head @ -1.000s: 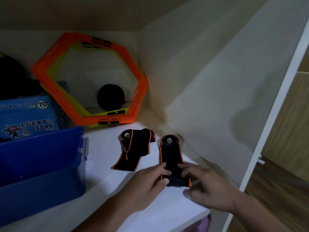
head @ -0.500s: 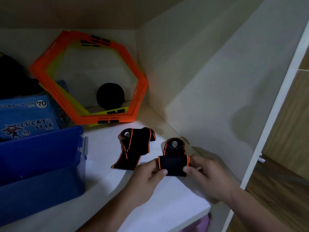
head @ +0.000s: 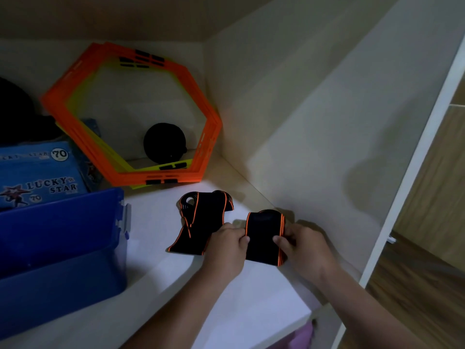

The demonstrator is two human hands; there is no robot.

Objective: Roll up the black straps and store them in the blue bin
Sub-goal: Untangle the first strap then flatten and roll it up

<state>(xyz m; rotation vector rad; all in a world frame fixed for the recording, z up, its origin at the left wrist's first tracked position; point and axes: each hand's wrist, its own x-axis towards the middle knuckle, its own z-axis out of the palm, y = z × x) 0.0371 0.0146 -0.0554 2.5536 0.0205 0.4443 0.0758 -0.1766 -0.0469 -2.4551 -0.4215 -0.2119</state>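
A black strap with orange edging (head: 263, 233), mostly rolled, sits on the white shelf (head: 226, 298) between my two hands. My left hand (head: 226, 248) grips its left side and my right hand (head: 302, 248) grips its right side, thumbs pressing on top. A second black strap (head: 201, 220), unrolled and partly folded, lies flat just left of it, its near end under my left hand. The blue bin (head: 63, 248) stands open at the left of the shelf.
Orange and yellow hexagonal frames (head: 201, 137) lean against the back wall, with a black round object (head: 163, 143) behind them. Blue "Lucky Star" boxes (head: 40, 177) stand behind the bin. The cabinet's side wall (head: 314, 122) rises close on the right.
The strap between my hands has been rolled further away from me; its loop end with the hole, visible before, is now almost covered by the roll. The other strap has not moved.
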